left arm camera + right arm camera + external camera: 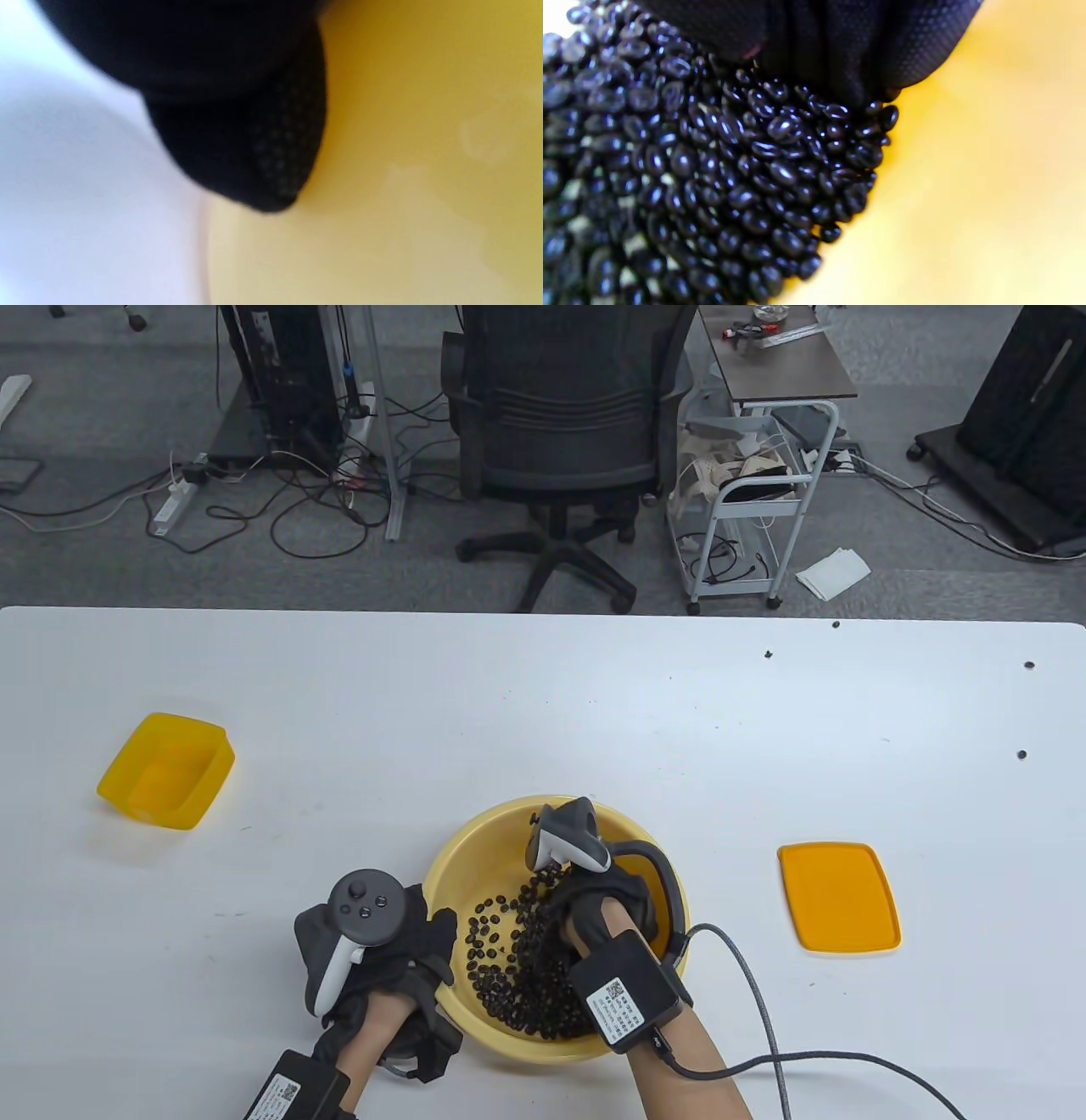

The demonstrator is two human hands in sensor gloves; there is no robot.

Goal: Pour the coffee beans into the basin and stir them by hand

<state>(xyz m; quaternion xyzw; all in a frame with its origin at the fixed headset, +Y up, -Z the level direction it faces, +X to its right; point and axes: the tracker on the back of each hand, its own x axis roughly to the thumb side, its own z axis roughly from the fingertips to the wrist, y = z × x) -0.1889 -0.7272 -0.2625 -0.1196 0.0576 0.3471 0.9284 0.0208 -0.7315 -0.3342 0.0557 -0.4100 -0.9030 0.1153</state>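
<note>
At the far left of the counter an emptied orange tub is seen, so the pouring is judged done and the stirring in hand. The left hand is laid against the outer wall of the basin, a fingertip touching it; whether it grips cannot be told. The coffee beans lie heaped in the basin's near half. The right hand is sunk among them, its curl hidden. A sweep toward the bare far wall is called for next, kept below the rim. Further right, an orange lid lies well apart.
</note>
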